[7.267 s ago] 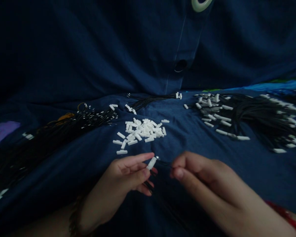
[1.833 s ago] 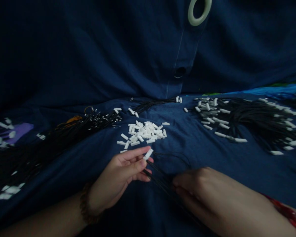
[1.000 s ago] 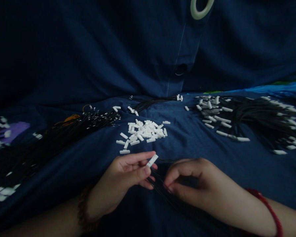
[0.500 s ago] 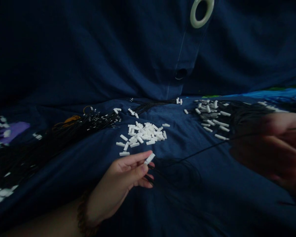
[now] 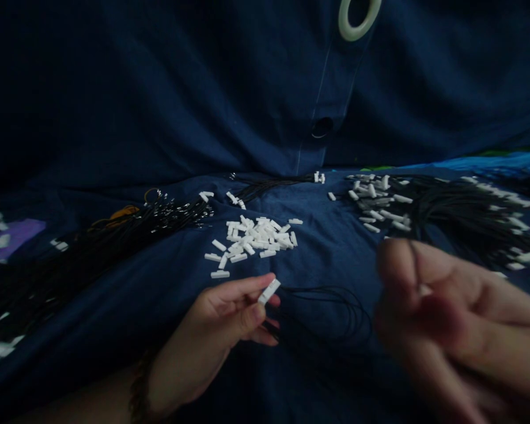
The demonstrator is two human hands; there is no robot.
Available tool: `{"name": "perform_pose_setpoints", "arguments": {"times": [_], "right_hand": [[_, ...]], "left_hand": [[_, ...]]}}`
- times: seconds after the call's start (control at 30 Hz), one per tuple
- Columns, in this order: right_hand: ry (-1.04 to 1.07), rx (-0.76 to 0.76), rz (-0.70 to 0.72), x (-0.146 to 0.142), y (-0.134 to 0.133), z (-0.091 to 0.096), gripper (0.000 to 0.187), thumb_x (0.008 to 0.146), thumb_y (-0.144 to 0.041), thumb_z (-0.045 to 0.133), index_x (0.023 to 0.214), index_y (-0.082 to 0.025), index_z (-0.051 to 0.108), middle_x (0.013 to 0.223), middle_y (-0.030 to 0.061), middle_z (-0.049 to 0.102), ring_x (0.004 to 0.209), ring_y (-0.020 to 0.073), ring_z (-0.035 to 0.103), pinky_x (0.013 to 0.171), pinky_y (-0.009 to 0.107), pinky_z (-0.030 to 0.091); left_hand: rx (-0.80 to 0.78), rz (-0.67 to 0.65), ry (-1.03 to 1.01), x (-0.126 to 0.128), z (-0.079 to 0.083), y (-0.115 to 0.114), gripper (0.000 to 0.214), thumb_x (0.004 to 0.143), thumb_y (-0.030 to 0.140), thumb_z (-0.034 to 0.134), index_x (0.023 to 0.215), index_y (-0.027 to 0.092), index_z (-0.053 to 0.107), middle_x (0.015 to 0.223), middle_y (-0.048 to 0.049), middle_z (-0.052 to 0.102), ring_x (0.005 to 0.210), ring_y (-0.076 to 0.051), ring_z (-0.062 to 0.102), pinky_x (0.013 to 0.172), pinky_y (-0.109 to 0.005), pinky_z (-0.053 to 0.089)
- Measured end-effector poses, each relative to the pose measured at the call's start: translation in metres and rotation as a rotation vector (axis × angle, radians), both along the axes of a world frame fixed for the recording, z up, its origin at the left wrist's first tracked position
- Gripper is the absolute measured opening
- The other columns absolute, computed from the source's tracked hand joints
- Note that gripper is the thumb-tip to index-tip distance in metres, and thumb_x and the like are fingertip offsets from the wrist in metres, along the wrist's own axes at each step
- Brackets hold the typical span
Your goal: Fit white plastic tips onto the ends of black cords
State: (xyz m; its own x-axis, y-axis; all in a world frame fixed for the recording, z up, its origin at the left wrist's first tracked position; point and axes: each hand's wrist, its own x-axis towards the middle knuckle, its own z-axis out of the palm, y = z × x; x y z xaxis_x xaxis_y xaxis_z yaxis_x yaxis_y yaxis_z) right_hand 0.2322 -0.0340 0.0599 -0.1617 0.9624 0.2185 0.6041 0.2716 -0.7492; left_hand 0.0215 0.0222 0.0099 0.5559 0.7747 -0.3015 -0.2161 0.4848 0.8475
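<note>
My left hand is closed, pinching a small white plastic piece between thumb and forefinger. Thin black cords run from behind those fingers and loop to the right over the dark blue cloth. Closer to the camera, my right hand is blurred, its thumb and fingers pressed together. A black cord crosses the forefinger there, and a small pale bit shows at the pinch; the cord's far end is hidden. Just beyond my left hand lies a heap of white plastic pieces.
Bundles of black cords with white ends lie at right; a dark bundle with shiny tips stretches along the left. A smaller cord bundle lies behind the heap. Purple material is far left. Blue curtain cloth with a ring hangs behind.
My right hand has moved left and nearer, from the right edge toward my left hand. The cord that was stretched between the hands is now slack. My left hand keeps its hold.
</note>
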Motion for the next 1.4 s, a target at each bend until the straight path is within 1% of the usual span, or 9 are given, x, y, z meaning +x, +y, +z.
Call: {"name": "perform_pose_setpoints", "arguments": {"times": [0.07,0.13,0.23,0.33,0.43,0.63,1.17,1.27,1.4], "right_hand": [[0.117,-0.097,0.076,-0.016,-0.005,-0.001,0.027,0.091,-0.038,0.032,0.073,-0.021,0.043,0.046,-0.0062,0.050,0.038,0.0055,0.044,0.037,0.012,0.033],[0.082,-0.105,0.086,-0.025,-0.007,-0.006,0.020,0.088,-0.025,0.041,0.070,-0.019,0.045,0.053,-0.0046,0.050,0.046,0.0059,0.046,0.042,0.014,0.033],[-0.169,0.070,0.059,-0.030,-0.007,-0.017,0.018,0.084,-0.015,0.040,0.070,-0.016,0.049,0.056,-0.0017,0.049,0.049,0.0081,0.046,0.045,0.018,0.032],[-0.305,0.210,0.061,-0.029,-0.008,-0.025,0.019,0.082,-0.011,0.038,0.069,-0.014,0.051,0.058,0.0010,0.050,0.051,0.0110,0.046,0.048,0.022,0.033],[-0.328,0.246,0.085,-0.028,-0.008,-0.029,0.021,0.083,-0.010,0.037,0.070,-0.014,0.052,0.057,0.0008,0.049,0.051,0.0114,0.046,0.049,0.023,0.033],[-0.345,0.275,0.088,-0.029,-0.008,-0.031,0.022,0.084,-0.011,0.038,0.065,-0.014,0.048,0.054,0.0002,0.047,0.048,0.0105,0.042,0.047,0.023,0.029],[-0.329,0.189,0.046,-0.032,-0.008,-0.032,0.020,0.086,-0.014,0.038,0.068,-0.015,0.046,0.056,-0.0004,0.046,0.049,0.0107,0.042,0.047,0.024,0.027],[-0.347,0.099,0.016,-0.034,-0.006,-0.035,0.020,0.087,-0.016,0.035,0.071,-0.016,0.047,0.059,0.0006,0.049,0.051,0.0116,0.044,0.048,0.024,0.028],[-0.343,-0.004,0.005,-0.037,-0.002,-0.039,0.020,0.087,-0.019,0.034,0.073,-0.017,0.047,0.063,0.0010,0.050,0.056,0.0122,0.045,0.051,0.023,0.029]], "left_hand": [[-0.002,-0.010,-0.007,0.000,-0.001,-0.001,0.025,0.073,0.016,0.063,0.097,0.022,0.065,0.087,-0.0040,0.065,0.072,-0.015,0.061,0.059,-0.024,0.052],[-0.021,-0.012,-0.005,0.000,0.000,-0.002,0.026,0.073,0.016,0.063,0.098,0.022,0.065,0.087,-0.0043,0.065,0.072,-0.015,0.061,0.059,-0.024,0.052],[-0.070,0.004,-0.020,0.000,0.002,-0.004,0.025,0.074,0.015,0.062,0.097,0.022,0.065,0.087,-0.0043,0.065,0.071,-0.014,0.062,0.059,-0.022,0.052],[-0.095,0.010,-0.039,0.001,0.003,-0.005,0.024,0.074,0.014,0.061,0.096,0.022,0.066,0.087,-0.0043,0.065,0.071,-0.014,0.062,0.059,-0.022,0.052],[-0.101,0.006,-0.040,0.002,0.003,-0.005,0.023,0.075,0.014,0.060,0.096,0.022,0.066,0.087,-0.0044,0.064,0.070,-0.014,0.062,0.058,-0.021,0.052],[-0.135,0.003,-0.041,0.001,0.003,-0.005,0.022,0.075,0.014,0.060,0.095,0.022,0.067,0.086,-0.0042,0.064,0.070,-0.014,0.061,0.058,-0.021,0.052],[-0.165,0.002,-0.048,0.002,0.002,-0.005,0.024,0.073,0.017,0.062,0.096,0.021,0.066,0.088,-0.0051,0.064,0.072,-0.015,0.061,0.059,-0.022,0.052],[-0.107,0.014,0.023,0.003,0.000,-0.005,0.023,0.073,0.019,0.063,0.095,0.024,0.067,0.086,-0.0037,0.066,0.070,-0.014,0.062,0.058,-0.021,0.052],[0.028,0.031,0.147,0.005,-0.003,-0.007,0.023,0.071,0.022,0.065,0.093,0.026,0.067,0.086,-0.0026,0.067,0.063,-0.012,0.062,0.056,-0.019,0.053]]}}
